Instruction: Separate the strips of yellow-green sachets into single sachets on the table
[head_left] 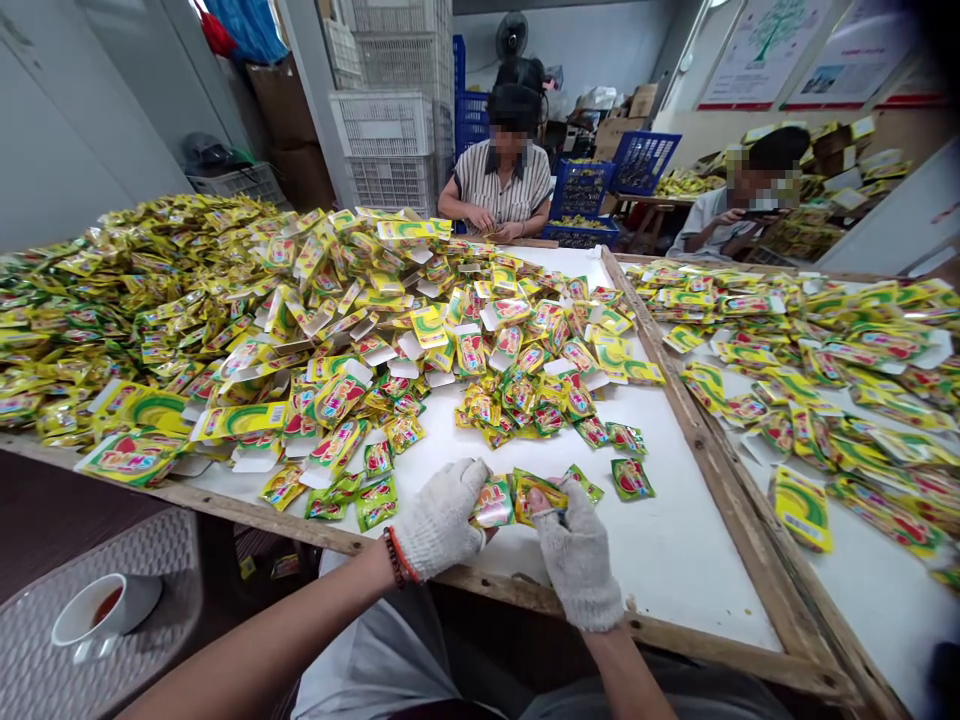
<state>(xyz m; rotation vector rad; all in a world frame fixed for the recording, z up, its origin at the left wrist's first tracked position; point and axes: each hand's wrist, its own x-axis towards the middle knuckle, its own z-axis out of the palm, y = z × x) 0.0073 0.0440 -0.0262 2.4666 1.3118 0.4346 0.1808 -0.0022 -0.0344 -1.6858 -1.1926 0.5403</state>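
Note:
My left hand [442, 520], in a white knitted glove, is closed round a small printed carton [494, 503] above the near edge of the white table. Against the carton's right end, my right hand [579, 560], gloved with the thumb tip bare, pinches a yellow-green candy packet [544, 492]. Whether more packets are under it is hidden. Close by lie loose green packets [631, 480] to the right and others [377, 500] to the left. A small heap of packets [517, 400] sits just beyond my hands.
Large piles of packets [112, 300] and open cartons [352, 310] cover the table's left and back. A wooden divider [697, 440] separates more cartons [847, 430] at right. A cup [112, 610] stands on a plastic chair [150, 560]. Two people [510, 190] sit opposite.

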